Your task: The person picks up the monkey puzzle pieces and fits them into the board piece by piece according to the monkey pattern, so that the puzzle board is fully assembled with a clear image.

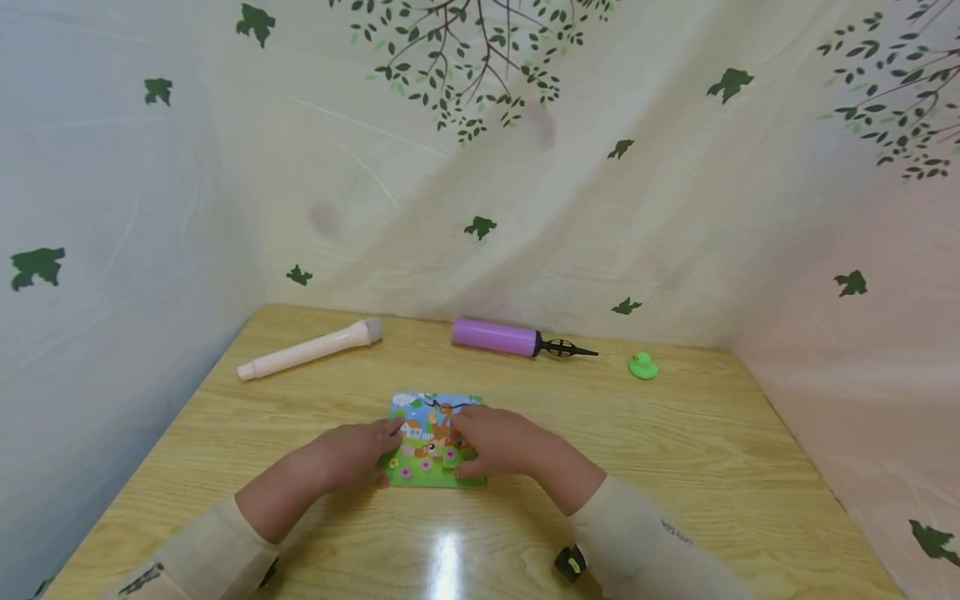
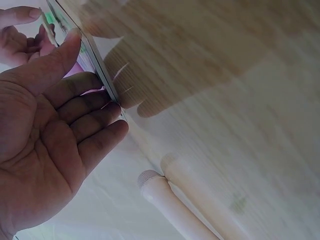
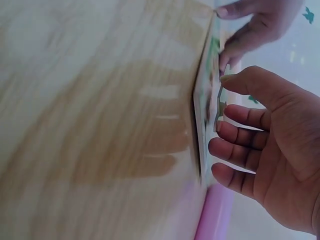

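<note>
A picture puzzle board (image 1: pixel 431 479), printed with cartoon deer, a house and flowers, lies flat on the table. At its left edge rests my left hand (image 1: pixel 348 454), its thumb and relaxed fingertips touching the rim, palm visible in the left wrist view. My right hand (image 1: pixel 498 442) is over the right half and pinches a thin puzzle piece (image 3: pixel 220 107) between thumb and fingers. That piece is tilted on edge, close over the board's face in the right wrist view. Part of the picture is hidden under the right hand.
Behind the board lie a pale pink toy microphone (image 1: pixel 307 352) at the left and a purple hand pump (image 1: pixel 495 337) with a black nozzle. Farther right sits a green rubber duck (image 1: pixel 642 366). A leaf-printed cloth (image 1: pixel 420 208) hangs around the wooden table (image 1: pixel 637 475).
</note>
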A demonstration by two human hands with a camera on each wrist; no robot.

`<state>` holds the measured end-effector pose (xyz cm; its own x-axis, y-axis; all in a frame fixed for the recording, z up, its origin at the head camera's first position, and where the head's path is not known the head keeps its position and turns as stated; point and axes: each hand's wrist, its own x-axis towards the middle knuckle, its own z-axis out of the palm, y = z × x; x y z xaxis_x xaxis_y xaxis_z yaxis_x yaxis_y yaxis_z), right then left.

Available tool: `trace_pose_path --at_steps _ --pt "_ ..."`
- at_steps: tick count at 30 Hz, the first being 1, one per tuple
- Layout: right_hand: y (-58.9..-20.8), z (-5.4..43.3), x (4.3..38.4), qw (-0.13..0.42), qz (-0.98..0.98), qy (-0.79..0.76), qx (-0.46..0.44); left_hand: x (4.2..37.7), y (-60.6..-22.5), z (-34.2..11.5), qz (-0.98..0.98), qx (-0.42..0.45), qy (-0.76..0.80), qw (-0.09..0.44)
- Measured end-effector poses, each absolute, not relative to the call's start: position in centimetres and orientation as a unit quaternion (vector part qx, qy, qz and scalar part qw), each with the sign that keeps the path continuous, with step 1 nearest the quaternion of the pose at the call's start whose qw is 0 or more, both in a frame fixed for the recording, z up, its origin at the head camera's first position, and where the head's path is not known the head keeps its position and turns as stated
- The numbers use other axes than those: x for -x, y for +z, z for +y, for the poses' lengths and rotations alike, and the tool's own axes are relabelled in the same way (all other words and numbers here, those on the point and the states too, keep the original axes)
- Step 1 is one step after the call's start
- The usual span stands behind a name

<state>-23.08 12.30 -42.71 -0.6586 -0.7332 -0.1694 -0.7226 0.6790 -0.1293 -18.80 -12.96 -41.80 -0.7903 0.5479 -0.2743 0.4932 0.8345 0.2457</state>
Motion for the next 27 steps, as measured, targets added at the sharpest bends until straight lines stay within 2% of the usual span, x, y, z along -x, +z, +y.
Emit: trace_pose_path --at_steps 11,27 --pt "-43.5 9.6 22.8 0.060 0.891 0.011 0.451 18.9 -41.8 -12.9 0.943 -0.281 0.082 0.162" --pt "-43.5 8.8 22.4 0.042 0.889 0.044 0.453 18.8 -41.8 -13.0 0.943 -0.282 0.077 0.160"
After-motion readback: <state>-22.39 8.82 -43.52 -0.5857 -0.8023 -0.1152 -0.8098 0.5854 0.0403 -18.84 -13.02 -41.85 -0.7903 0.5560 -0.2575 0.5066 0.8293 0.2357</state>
